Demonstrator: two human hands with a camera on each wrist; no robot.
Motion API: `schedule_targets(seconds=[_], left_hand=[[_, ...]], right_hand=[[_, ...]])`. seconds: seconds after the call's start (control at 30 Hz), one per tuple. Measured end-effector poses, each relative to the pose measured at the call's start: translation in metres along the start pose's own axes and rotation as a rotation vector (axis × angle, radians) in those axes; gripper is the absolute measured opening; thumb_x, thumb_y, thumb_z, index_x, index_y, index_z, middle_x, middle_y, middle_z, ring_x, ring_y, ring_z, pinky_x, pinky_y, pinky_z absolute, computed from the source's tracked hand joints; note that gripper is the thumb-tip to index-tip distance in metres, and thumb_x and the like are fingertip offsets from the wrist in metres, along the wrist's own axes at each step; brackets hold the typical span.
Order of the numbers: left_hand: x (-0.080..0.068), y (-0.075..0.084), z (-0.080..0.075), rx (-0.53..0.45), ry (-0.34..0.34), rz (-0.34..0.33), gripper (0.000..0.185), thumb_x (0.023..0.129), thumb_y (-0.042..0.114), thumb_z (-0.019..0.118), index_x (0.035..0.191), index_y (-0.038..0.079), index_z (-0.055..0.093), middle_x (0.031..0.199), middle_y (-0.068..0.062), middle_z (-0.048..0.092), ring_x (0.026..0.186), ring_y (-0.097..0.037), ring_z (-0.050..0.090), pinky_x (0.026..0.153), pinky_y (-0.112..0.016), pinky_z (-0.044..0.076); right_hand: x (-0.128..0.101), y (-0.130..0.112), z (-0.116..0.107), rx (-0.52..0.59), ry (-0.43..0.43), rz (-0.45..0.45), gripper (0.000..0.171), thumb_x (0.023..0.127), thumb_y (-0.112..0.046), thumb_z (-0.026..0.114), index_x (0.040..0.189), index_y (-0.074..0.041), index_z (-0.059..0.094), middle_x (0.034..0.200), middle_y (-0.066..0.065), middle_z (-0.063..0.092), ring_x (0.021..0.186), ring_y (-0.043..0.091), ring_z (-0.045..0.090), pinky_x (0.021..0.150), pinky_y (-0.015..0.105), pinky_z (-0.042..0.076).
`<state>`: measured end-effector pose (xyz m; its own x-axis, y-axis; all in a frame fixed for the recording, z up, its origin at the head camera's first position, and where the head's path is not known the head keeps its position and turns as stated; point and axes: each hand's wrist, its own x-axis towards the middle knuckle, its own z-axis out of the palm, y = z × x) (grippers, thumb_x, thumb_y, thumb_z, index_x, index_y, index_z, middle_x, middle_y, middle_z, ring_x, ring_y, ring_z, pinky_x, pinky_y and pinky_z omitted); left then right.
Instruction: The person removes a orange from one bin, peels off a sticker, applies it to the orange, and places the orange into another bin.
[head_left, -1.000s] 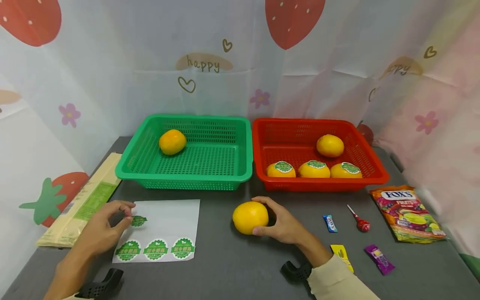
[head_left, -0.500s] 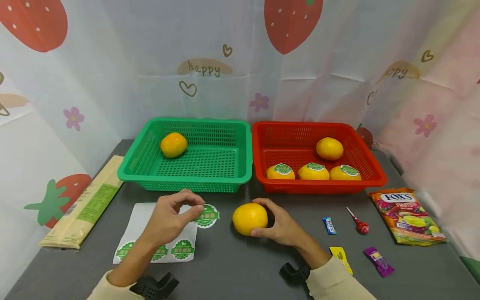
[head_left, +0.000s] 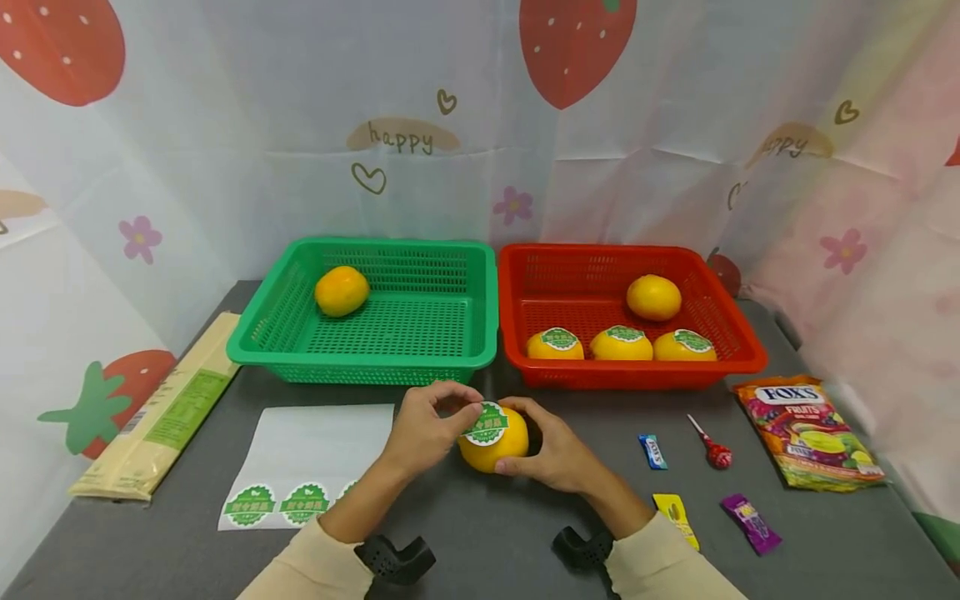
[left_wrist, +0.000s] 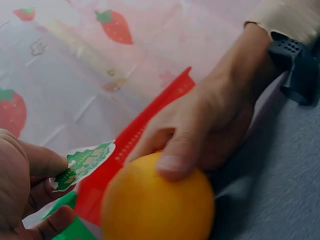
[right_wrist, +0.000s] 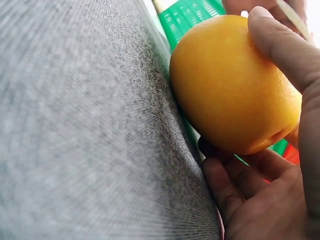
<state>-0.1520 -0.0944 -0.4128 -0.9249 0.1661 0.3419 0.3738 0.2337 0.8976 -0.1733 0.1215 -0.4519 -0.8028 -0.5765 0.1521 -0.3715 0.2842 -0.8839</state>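
My left hand (head_left: 423,432) pinches a round green-and-white sticker (head_left: 489,425) by its edge between thumb and fingers. In the head view the sticker overlaps the upper side of an orange (head_left: 491,458); the left wrist view shows the sticker (left_wrist: 85,165) slightly apart from the orange (left_wrist: 155,205). With thumb and fingers curled round its right side, my right hand (head_left: 551,454) grips that orange on the grey table. A white sticker sheet (head_left: 322,446) lies at the left, several green stickers along its near edge, partly behind my left forearm.
Behind stand a green basket (head_left: 367,375) holding one orange and a red basket (head_left: 637,377) with several, three of them stickered. Wrapped candies, a lollipop (head_left: 717,455) and a candy bag (head_left: 810,433) lie right. A long beige packet (head_left: 172,404) lies left.
My left hand has come from the sheet rightward to the orange, carrying a peeled sticker off the sheet. The right hand keeps its grip on the orange in nearly the same place.
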Motion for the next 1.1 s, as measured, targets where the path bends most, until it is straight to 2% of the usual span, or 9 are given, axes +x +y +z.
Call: schedule_targets(seconds=[0.07,0.13,0.3,0.4,0.67,0.8,1.1], left_hand=[[0.001,-0.003,0.007,0.001,0.000,0.006,0.005,0.088,0.005,0.070,0.092,0.004,0.073,0.089,-0.003,0.067,0.084,-0.023,0.060,0.075,-0.042,0.051],[0.002,-0.005,0.013,0.010,0.009,0.009,0.004,0.087,0.004,0.071,0.091,0.005,0.073,0.088,-0.002,0.067,0.087,-0.021,0.059,0.079,-0.047,0.050],[0.001,-0.009,0.023,0.016,0.062,0.016,0.005,0.084,0.002,0.072,0.089,0.003,0.073,0.086,-0.003,0.067,0.088,-0.023,0.058,0.082,-0.052,0.047],[0.001,-0.013,0.026,0.018,0.088,0.041,0.006,0.083,0.000,0.073,0.088,0.002,0.073,0.085,-0.005,0.067,0.087,-0.027,0.057,0.079,-0.054,0.047],[0.000,-0.019,0.028,0.104,0.107,0.129,0.007,0.083,0.000,0.073,0.086,0.006,0.073,0.083,0.003,0.067,0.081,-0.021,0.056,0.072,-0.043,0.050],[0.001,-0.021,0.028,0.127,0.103,0.180,0.004,0.084,0.002,0.073,0.087,0.005,0.073,0.084,0.002,0.068,0.080,-0.020,0.055,0.069,-0.041,0.050],[0.001,-0.028,0.030,0.186,0.110,0.287,0.006,0.082,0.001,0.072,0.087,0.004,0.071,0.086,0.002,0.066,0.083,-0.016,0.055,0.072,-0.040,0.051]], right_hand=[[-0.001,-0.009,-0.002,-0.003,-0.003,-0.005,0.068,0.078,-0.011,0.081,0.136,-0.002,0.046,0.127,0.008,0.054,0.106,0.021,0.053,0.098,0.042,0.040],[-0.001,-0.009,-0.002,-0.012,-0.002,0.001,0.068,0.078,-0.011,0.081,0.136,-0.003,0.046,0.127,0.008,0.054,0.105,0.021,0.053,0.097,0.042,0.040],[0.002,0.016,0.003,-0.016,0.001,0.021,0.072,0.078,-0.016,0.083,0.138,-0.011,0.045,0.129,0.002,0.053,0.107,0.018,0.053,0.099,0.042,0.039],[0.002,0.021,0.003,-0.007,0.004,0.004,0.071,0.078,-0.021,0.083,0.137,-0.015,0.046,0.129,-0.002,0.053,0.107,0.016,0.053,0.098,0.040,0.040],[0.002,0.021,0.002,-0.026,0.013,-0.028,0.071,0.078,-0.032,0.082,0.137,-0.015,0.047,0.128,-0.004,0.053,0.107,0.016,0.052,0.097,0.042,0.041],[0.002,0.022,0.002,-0.031,0.016,-0.035,0.071,0.078,-0.032,0.082,0.136,-0.014,0.047,0.129,-0.003,0.053,0.107,0.016,0.052,0.097,0.042,0.042],[0.002,0.023,0.002,-0.031,0.009,-0.043,0.071,0.078,-0.031,0.082,0.137,-0.014,0.046,0.129,-0.003,0.053,0.107,0.016,0.053,0.095,0.039,0.044]])
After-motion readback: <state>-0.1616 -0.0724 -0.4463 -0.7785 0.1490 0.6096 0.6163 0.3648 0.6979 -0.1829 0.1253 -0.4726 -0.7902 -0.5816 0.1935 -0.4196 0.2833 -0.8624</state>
